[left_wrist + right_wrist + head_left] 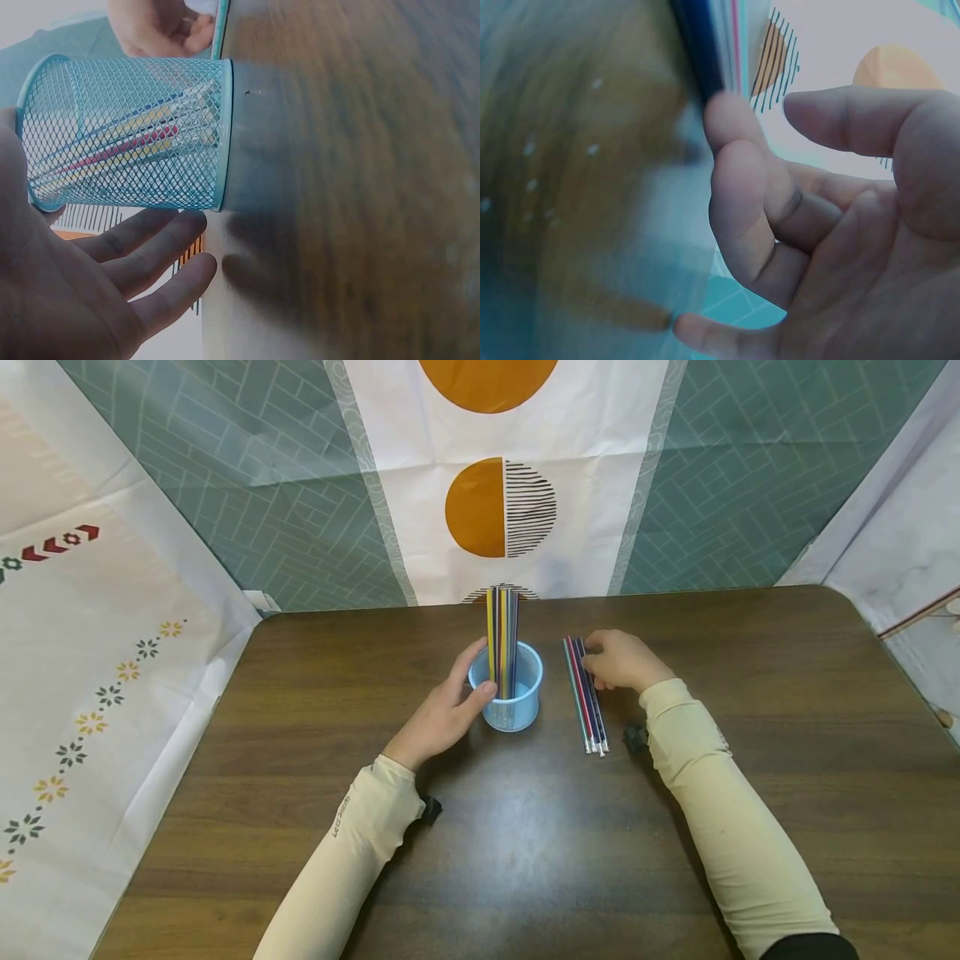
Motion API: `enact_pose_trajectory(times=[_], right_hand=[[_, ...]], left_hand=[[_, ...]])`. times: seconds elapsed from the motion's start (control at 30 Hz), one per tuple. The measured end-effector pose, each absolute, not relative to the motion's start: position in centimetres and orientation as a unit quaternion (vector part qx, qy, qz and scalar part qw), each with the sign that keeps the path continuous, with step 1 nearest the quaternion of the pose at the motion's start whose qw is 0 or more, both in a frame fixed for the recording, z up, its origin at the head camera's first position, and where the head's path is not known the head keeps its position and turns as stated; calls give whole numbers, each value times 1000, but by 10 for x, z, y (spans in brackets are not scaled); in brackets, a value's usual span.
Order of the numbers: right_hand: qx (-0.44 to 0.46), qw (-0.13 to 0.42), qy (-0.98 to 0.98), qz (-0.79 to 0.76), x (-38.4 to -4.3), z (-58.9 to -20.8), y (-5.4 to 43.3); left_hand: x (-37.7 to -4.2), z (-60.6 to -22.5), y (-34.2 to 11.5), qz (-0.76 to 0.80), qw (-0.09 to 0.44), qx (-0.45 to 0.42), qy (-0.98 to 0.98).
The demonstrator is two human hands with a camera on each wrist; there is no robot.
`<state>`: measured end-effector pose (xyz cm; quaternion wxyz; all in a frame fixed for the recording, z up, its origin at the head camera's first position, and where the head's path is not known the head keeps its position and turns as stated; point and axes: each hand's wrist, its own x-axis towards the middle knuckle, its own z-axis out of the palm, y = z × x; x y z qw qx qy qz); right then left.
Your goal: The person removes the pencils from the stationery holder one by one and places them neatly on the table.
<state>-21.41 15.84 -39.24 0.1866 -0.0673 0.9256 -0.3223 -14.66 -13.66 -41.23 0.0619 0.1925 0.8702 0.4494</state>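
Observation:
A light blue mesh pen cup (513,717) stands upright on the table, with a bundle of striped pencils (502,627) leaning inside and rising above its rim. My left hand (442,714) holds the cup at the rim, thumb in front and index finger behind. Its other fingers (165,251) spread out beside the mesh wall. Right of the cup, several pencils (585,697) lie side by side, their metal-banded ends toward me. My right hand (626,662) is at their right side. In the right wrist view, bent fingers (739,172) touch a dark blue pencil (697,45), the thumb apart from it.
The brown wooden table (337,693) reaches to a patterned cloth (285,527) hanging behind it. White fabric (112,710) with small flowers hangs along the left edge. Dark wrist devices (636,738) sit under both sleeves.

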Motion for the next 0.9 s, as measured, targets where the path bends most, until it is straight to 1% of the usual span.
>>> enact_pose_trajectory(times=[0.2, 0.3, 0.4, 0.5, 0.63, 0.9], right_hand=[[-66, 108, 923, -362, -213, -385, 152], [-87, 69, 911, -397, -212, -380, 146], [-120, 47, 889, -440, -207, -374, 136], [-153, 38, 865, -476, -203, -370, 123], [-174, 41, 840, -513, -200, -373, 105], [-146, 22, 812, -564, -195, -384, 84]], left_hand=[[-146, -412, -136, 448, 64, 192, 871], [-146, -412, -136, 450, 66, 190, 870], [-146, -412, -136, 450, 67, 187, 871], [-147, -411, -137, 449, 66, 185, 871], [-146, -410, -138, 451, 70, 182, 871], [-145, -410, -136, 452, 75, 183, 870]])
